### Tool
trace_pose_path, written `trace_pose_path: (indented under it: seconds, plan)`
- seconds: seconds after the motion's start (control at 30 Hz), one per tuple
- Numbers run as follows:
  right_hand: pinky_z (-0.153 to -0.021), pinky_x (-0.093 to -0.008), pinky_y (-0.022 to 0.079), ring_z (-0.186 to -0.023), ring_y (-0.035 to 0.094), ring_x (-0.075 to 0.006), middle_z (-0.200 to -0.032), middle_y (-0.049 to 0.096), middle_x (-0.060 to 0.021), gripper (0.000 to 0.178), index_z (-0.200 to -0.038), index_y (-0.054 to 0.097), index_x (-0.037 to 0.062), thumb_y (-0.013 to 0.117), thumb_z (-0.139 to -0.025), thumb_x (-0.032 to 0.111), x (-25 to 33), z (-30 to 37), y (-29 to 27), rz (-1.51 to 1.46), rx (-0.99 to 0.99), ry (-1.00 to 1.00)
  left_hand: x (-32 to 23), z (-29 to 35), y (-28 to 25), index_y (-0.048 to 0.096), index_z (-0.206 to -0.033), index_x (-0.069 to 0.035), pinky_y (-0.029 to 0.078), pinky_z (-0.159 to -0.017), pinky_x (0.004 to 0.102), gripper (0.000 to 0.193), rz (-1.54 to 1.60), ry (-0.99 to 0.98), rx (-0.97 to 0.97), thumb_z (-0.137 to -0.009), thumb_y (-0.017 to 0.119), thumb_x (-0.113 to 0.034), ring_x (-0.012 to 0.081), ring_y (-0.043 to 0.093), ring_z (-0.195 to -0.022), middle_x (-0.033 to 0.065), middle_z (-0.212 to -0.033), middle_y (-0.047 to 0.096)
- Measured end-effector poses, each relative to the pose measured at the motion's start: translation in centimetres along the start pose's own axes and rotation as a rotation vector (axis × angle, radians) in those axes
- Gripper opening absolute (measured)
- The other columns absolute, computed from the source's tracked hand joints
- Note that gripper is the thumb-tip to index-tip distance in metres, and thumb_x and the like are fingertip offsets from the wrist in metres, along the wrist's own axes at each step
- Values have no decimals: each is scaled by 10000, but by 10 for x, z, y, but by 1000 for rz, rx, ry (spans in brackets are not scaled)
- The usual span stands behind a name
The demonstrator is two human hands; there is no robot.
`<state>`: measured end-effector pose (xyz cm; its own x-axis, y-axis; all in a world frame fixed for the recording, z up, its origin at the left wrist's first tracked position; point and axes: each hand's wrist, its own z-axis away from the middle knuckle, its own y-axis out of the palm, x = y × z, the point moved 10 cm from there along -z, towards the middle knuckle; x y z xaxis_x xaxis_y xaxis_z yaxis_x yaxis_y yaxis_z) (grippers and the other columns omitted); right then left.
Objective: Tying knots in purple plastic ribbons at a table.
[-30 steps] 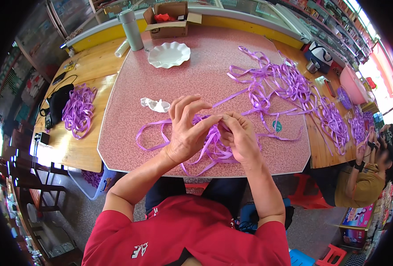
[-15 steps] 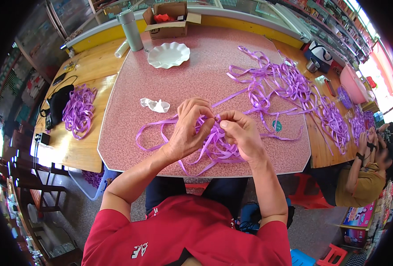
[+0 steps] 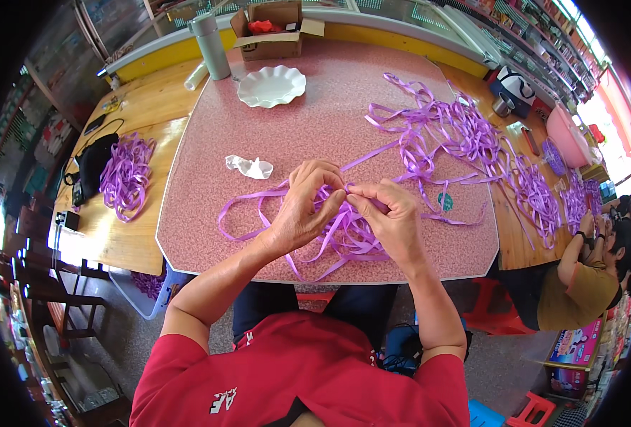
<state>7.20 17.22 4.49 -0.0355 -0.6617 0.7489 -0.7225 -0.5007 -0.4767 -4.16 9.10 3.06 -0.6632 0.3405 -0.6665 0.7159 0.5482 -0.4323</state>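
My left hand (image 3: 305,210) and my right hand (image 3: 392,217) meet fingertip to fingertip over the pink table (image 3: 329,121), both pinching a purple ribbon (image 3: 344,231) that loops and tangles beneath them near the front edge. One strand runs from my fingers up and right to a large heap of purple ribbon (image 3: 450,135). A crumpled scrap of clear plastic (image 3: 250,167) lies just left of my left hand.
A white scalloped plate (image 3: 271,86), a grey tumbler (image 3: 211,46) and an open cardboard box (image 3: 272,28) stand at the far edge. Another ribbon bundle (image 3: 125,174) rests on the wooden table at left. A person in an olive shirt (image 3: 586,281) sits at the right.
My hands have drawn closer together, and the fingertips now pinch the ribbon at one spot. The ribbon loops under them have shifted slightly.
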Motion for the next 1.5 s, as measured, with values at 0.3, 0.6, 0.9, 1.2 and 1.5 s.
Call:
trace_pose_path:
  seconds: [0.3,0.6,0.9,1.2,1.5]
  plan:
    - [-655,-217,476,-745,567,-38,-819,694,9,141,-966,742,12,746,-880,124,-34,5,4,-396,114,266,5,1,5,541,-984,-60,350,-977,429,161,57,15,50,-881,661,-87,284,536,-1101,101,-1048,574]
    - [-635,-202,449,-747,545,-30,-808,671,30,136,-986,745,13,731,-892,110,-38,6,12,-476,142,310,-36,-5,-6,615,-1014,-118,365,-1009,443,301,-290,270,-7,-761,773,-80,261,584,-1074,39,-1001,615]
    - [-599,-210,465,-715,570,-35,-814,708,4,126,-986,754,30,740,-874,87,-33,5,10,-297,107,225,-46,0,-5,636,-980,-144,318,-1049,508,282,-481,335,-56,-738,777,-110,238,597,-1051,15,-976,621]
    - [-569,-233,447,-666,555,-41,-756,691,-12,130,-953,753,25,754,-863,118,-39,4,11,-214,65,199,-45,-2,-6,628,-917,-140,293,-1067,505,243,-513,291,-63,-723,763,-85,210,607,-1025,-2,-906,623]
    - [-564,-217,429,-678,529,-20,-765,680,30,128,-982,750,23,731,-890,110,-40,6,14,-333,58,235,-24,-6,-10,598,-884,-107,332,-1027,447,196,-271,122,-137,-744,719,-42,230,613,-972,24,-878,616]
